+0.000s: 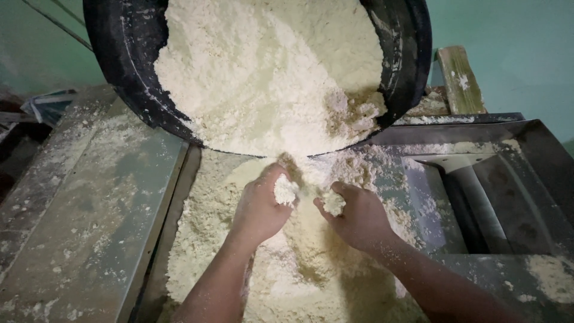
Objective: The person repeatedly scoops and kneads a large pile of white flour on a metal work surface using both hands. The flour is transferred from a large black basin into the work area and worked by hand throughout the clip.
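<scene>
A big black round tub point(119, 66) tilts toward me, full of pale yellow crumbly flour point(263, 66) that spills over its lower rim. Below it a heap of the same flour point(299, 269) fills a metal trough. My left hand point(260, 206) is curled around a lump of flour just under the tub's rim. My right hand point(359, 215) is beside it, fingers bent around another lump. Both hands are dusted with flour and sit on top of the heap.
A flat grey metal surface point(84, 221), dusted with flour, lies to the left. To the right is a metal hopper point(526, 179) with a roller point(478, 203) inside. A wooden post point(457, 78) stands behind it against a green wall.
</scene>
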